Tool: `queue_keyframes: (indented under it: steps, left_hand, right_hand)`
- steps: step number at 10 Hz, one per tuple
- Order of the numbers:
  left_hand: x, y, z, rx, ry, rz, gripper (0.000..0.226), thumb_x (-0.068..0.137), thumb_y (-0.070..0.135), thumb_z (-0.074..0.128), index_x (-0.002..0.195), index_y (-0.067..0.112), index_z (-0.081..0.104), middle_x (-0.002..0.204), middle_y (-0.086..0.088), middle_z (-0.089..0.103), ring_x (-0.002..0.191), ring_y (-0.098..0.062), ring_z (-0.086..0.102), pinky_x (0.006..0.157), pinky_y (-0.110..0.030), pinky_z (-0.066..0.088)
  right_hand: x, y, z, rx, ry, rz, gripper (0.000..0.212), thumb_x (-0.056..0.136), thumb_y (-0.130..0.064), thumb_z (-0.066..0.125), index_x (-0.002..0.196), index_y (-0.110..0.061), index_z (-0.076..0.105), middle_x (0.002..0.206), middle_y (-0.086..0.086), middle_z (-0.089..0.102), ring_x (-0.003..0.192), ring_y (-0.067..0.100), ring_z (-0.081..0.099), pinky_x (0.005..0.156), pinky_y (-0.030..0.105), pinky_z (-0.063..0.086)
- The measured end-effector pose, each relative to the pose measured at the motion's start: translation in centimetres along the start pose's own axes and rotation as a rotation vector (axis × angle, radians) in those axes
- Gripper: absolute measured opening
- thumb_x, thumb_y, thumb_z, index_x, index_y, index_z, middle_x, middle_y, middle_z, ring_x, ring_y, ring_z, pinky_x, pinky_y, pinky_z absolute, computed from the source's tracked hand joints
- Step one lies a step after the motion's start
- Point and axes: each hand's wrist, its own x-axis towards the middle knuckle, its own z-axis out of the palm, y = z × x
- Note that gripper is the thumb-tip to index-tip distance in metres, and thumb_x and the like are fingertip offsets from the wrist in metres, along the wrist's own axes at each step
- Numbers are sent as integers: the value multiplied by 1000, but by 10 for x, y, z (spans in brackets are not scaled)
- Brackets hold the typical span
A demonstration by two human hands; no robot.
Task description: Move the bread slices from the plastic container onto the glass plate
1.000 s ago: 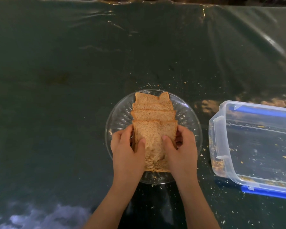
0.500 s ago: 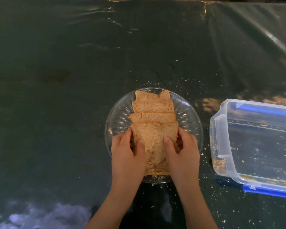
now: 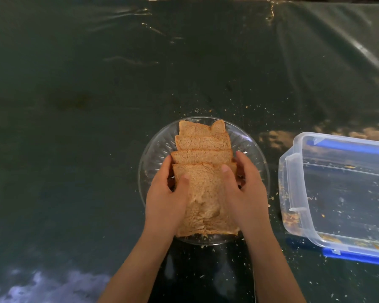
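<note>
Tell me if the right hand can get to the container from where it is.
Probably yes. The right hand is on the bread on the plate; the container sits open just to its right, nothing between them.

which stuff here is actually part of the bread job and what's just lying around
Part of the job:
- bread slices, fanned on the plate
- glass plate under them
- plastic container, only crumbs left inside
- left hand and right hand, gripping the nearest slice

Just lying about:
- crumbs scattered on the table
- dark plastic table cover
</note>
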Motion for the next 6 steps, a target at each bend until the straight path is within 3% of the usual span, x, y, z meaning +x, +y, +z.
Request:
queue_keyframes:
  steps: [1, 3, 4, 5, 6]
  left_hand:
    - [3, -2, 0, 14, -7, 8, 55, 88, 28, 53, 139, 38, 34, 137, 10, 50, 122, -10, 49, 103, -43, 43]
    - [8, -6, 0, 80, -12, 57, 55, 89, 25, 52, 140, 32, 33, 139, 6, 49, 125, -11, 47, 105, -41, 41]
    - [9, -4, -1, 185, -37, 84, 57, 90, 26, 50, 143, 27, 29, 141, 4, 48, 126, -12, 45, 103, -29, 37]
    - [10, 2, -7, 260, -92, 94, 59, 90, 28, 49, 144, 23, 27, 142, 1, 47, 127, -15, 45, 102, -32, 38]
    - [6, 12, -18, 300, -90, 121, 57, 90, 28, 49, 143, 20, 29, 140, -1, 48, 121, -11, 48, 102, -22, 38]
  right_hand:
    - [1, 1, 1, -17, -33, -19, 51, 87, -39, 50, 136, -28, 38, 136, -7, 47, 121, 10, 45, 98, 29, 38]
    - [0, 0, 4, -88, -15, -53, 48, 89, -34, 49, 135, -20, 42, 132, -2, 48, 122, 16, 44, 103, 38, 41]
    - [-2, -4, 3, -119, -25, -50, 48, 91, -32, 49, 136, -18, 40, 133, 2, 46, 123, 18, 42, 102, 34, 37]
    - [-2, -11, 1, -132, -36, -27, 51, 91, -33, 48, 138, -16, 37, 137, 5, 43, 128, 21, 38, 105, 37, 36]
    - [-8, -20, -3, -180, -44, 11, 55, 92, -37, 44, 141, -18, 30, 144, 6, 38, 134, 23, 32, 108, 40, 32]
